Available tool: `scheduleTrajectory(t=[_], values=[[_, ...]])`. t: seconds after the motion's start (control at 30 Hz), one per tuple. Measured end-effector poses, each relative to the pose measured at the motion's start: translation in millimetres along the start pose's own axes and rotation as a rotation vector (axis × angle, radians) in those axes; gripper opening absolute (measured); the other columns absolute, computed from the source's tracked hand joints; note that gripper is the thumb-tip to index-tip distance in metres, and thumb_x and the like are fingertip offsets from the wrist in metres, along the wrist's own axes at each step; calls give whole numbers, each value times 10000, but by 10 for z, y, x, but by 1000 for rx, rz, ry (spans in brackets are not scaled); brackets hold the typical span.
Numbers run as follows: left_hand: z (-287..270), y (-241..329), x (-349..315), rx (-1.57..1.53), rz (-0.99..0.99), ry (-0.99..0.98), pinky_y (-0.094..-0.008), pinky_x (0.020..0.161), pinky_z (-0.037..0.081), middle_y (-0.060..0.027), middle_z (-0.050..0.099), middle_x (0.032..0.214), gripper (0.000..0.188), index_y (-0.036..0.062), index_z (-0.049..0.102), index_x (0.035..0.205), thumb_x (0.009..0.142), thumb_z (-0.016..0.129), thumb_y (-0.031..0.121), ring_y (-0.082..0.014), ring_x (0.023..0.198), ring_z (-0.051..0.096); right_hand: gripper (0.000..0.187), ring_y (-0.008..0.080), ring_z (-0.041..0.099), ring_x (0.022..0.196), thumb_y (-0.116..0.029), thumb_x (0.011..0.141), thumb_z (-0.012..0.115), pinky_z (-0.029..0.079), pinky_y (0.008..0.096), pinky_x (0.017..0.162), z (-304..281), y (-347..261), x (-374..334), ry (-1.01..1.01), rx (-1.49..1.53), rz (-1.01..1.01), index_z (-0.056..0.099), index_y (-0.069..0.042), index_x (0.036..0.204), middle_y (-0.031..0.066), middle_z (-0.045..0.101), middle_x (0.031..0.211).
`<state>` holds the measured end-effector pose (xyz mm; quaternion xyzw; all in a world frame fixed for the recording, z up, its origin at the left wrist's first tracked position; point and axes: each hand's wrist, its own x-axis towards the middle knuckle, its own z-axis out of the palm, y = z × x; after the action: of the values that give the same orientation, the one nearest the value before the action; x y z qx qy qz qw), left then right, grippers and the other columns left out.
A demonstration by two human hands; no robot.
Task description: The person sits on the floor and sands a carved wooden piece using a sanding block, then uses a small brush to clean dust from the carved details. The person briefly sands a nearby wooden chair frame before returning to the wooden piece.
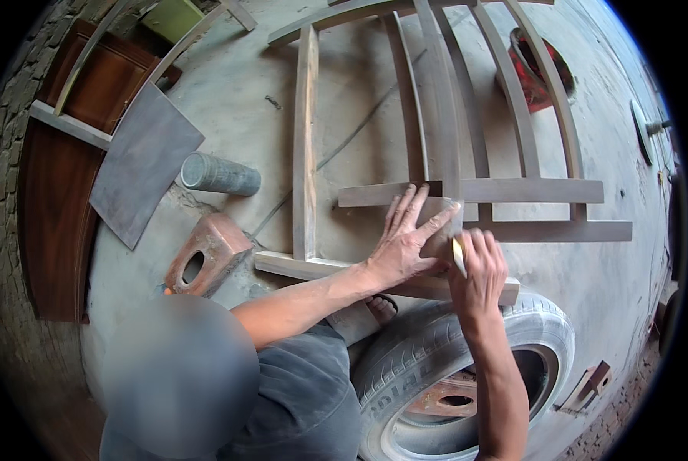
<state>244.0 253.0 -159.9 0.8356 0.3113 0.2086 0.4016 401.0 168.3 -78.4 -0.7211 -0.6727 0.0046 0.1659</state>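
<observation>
A slatted wooden frame (533,190), grey-brown with dust, lies before me, its bars crossing one another. My left hand (400,240) rests flat on a joint of the frame, fingers spread, holding nothing. Just right of it, my right hand (480,265) is closed around a small flat pale-yellow piece (458,257), whose kind I cannot make out. That piece is against or very near the end of an upright slat (438,100). A lower rail (313,267) passes beneath my left forearm, and its right end reaches over a dusty tyre (547,330).
Left of the frame are a grey cylinder (232,177), a reddish block with a hole (205,250), a grey board (145,154) and a brown wooden panel (59,223). A red-and-black container (534,84) stands beyond the slats. Another holed block (440,399) shows inside the tyre.
</observation>
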Motion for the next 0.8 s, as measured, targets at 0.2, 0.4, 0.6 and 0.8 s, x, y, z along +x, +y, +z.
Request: scheduleTrajectory(t=[0.2, 0.4, 0.6, 0.8], values=[[-6, 35, 17, -6, -10, -11, -585, 1331, 180, -287, 190, 1761, 934, 344, 474, 1661, 833, 877, 496, -495, 1638, 151, 134, 295, 624, 880, -76, 855, 656, 510, 426, 774, -30, -79, -250, -58, -26, 1, 664, -61, 988, 93, 604, 892], [-21, 37, 20, -29, -11, -22, -576, 1333, 179, -289, 188, 1761, 940, 363, 462, 1666, 831, 877, 482, -499, 1636, 152, 165, 341, 631, 901, -41, 839, 680, 519, 455, 805, 16, 62, 85, -28, 30, 66, 642, -52, 1000, 122, 631, 932], [7, 29, 14, -20, -2, -12, -579, 1334, 175, -292, 184, 1760, 915, 363, 461, 1666, 857, 850, 539, -503, 1632, 160, 99, 292, 625, 874, -81, 863, 668, 514, 422, 791, -74, -76, -158, -38, -7, 18, 652, -70, 960, 98, 604, 888], [-25, 29, 28, 5, 16, -2, -570, 1331, 180, -299, 211, 1753, 902, 352, 459, 1670, 870, 836, 530, -515, 1628, 164, 315, 350, 612, 903, 8, 711, 720, 498, 466, 809, 9, -19, -124, -23, 65, 41, 631, -65, 1005, 123, 598, 917]])
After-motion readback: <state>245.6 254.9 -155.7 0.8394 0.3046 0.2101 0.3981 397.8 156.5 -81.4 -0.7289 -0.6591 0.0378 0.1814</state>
